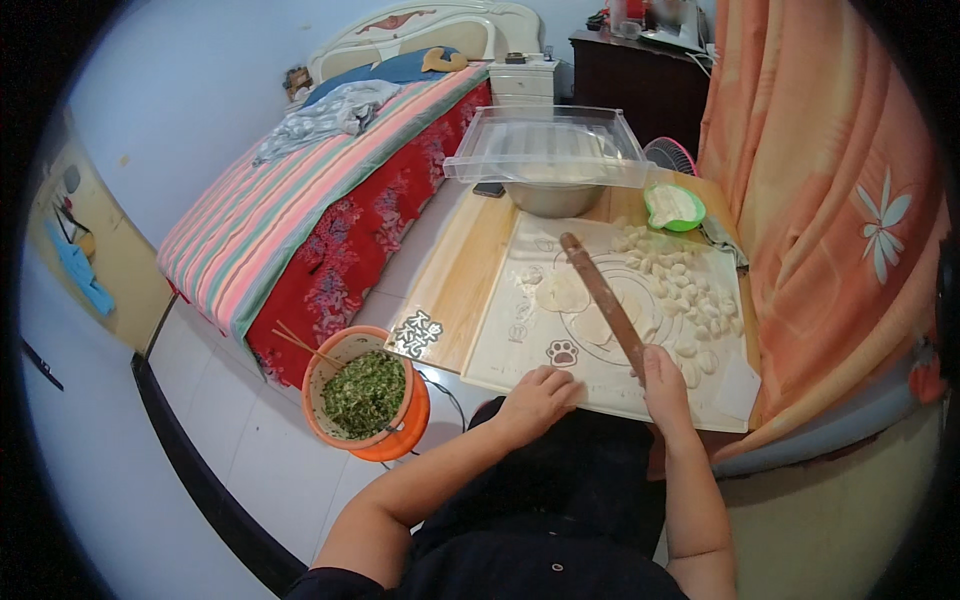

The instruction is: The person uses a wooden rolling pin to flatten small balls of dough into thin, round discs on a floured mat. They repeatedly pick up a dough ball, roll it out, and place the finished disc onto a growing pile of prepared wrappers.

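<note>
My right hand (664, 388) is wrapped round the near end of a brown wooden rolling pin (603, 295), which slants away to the far left over the pastry mat (505, 345). My left hand (541, 402) rests palm down at the mat's near edge with its fingers loosely apart, holding nothing. A flat round dough wrapper (563, 293) lies left of the pin. Another rolled-out wrapper (592, 328) is partly hidden under the pin. Several small dough pieces (690, 300) are scattered along the mat's right side.
A green bowl of flour (672, 207) and a metal basin (556, 198) under a clear plastic lid (545, 150) stand at the table's far end. Left of the table, a bucket (312, 400) of chopped green filling with chopsticks sits on an orange stool (405, 437). Orange curtains (810, 200) hang at right.
</note>
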A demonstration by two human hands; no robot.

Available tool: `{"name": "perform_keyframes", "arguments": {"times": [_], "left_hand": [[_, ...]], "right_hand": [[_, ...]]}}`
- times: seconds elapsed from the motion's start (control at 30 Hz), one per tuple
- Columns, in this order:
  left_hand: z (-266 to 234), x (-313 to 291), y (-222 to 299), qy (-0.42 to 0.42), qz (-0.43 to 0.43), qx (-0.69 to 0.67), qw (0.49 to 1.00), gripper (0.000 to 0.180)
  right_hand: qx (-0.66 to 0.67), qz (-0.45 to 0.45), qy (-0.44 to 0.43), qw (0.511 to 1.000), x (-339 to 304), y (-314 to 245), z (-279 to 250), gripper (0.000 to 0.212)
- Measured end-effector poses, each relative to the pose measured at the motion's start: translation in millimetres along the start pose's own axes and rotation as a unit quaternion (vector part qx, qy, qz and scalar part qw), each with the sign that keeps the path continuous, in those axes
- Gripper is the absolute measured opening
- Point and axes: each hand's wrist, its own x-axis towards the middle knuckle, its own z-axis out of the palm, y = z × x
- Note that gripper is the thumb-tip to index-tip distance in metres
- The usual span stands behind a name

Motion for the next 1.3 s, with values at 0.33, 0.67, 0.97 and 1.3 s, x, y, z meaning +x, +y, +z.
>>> {"name": "perform_keyframes", "arguments": {"times": [0.33,0.67,0.97,1.3], "left_hand": [[-15.9,37.5,-71.6,0.112,-0.304,-0.115,0.939,0.043],[-27.1,22.0,6.2,-0.173,-0.167,0.034,0.970,0.074],[-50.7,27.5,-4.2,0.067,-0.128,0.095,0.985,0.057],[-22.1,63.1,-82.0,-0.018,-0.224,0.188,0.956,0.061]], "right_hand": [[0.054,0.012,-0.001,0.998,-9.5,10.7,-5.8,0.043],[0.028,0.003,-0.018,0.999,-16.9,22.4,-1.7,0.041],[-0.293,-0.168,-0.058,0.940,-13.5,-18.2,3.7,0.044],[-0.430,-0.221,0.072,0.872,70.2,-11.7,51.9,0.077]]}}
